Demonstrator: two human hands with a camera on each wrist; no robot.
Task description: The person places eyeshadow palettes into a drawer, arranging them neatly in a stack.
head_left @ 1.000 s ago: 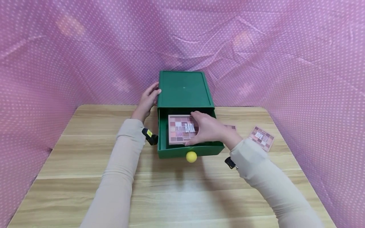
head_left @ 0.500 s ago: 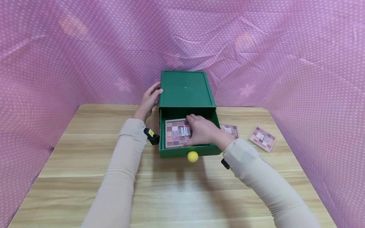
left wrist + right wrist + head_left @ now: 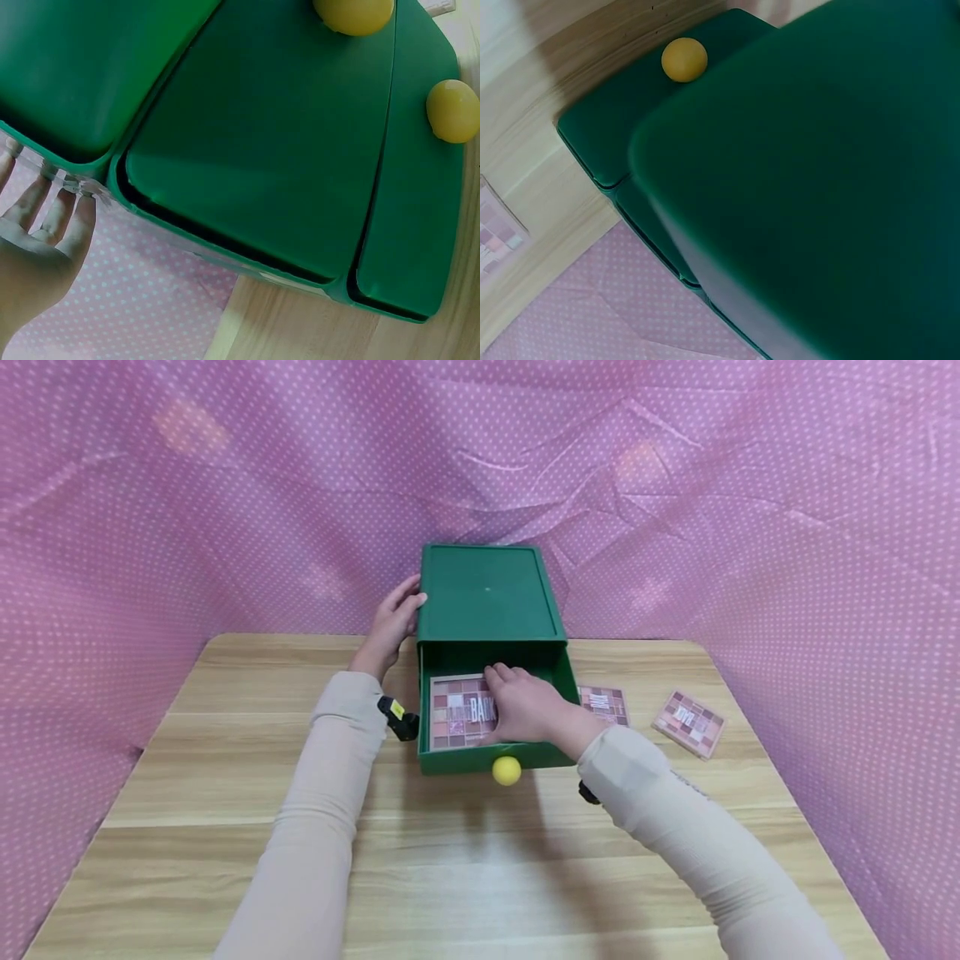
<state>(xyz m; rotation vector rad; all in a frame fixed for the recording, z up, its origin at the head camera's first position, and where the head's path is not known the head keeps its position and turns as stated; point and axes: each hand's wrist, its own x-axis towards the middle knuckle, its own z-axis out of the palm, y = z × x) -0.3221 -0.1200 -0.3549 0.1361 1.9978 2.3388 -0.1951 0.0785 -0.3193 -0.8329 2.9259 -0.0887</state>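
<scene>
Right grip [image 3: 528,706] on palette [image 3: 457,714], inside green drawer [image 3: 456,763]

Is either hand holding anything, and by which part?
The right hand grips the palette in the drawer by its far and near edges; the left hand touches the cabinet.

Before me, the wood-grained table [image 3: 450,868] bears a green drawer unit [image 3: 487,593], my left hand [image 3: 390,628] at its side and my right hand [image 3: 528,706] inside it, with one pink palette [image 3: 607,704] just right of that hand and a second palette [image 3: 688,724] farther out.
</scene>
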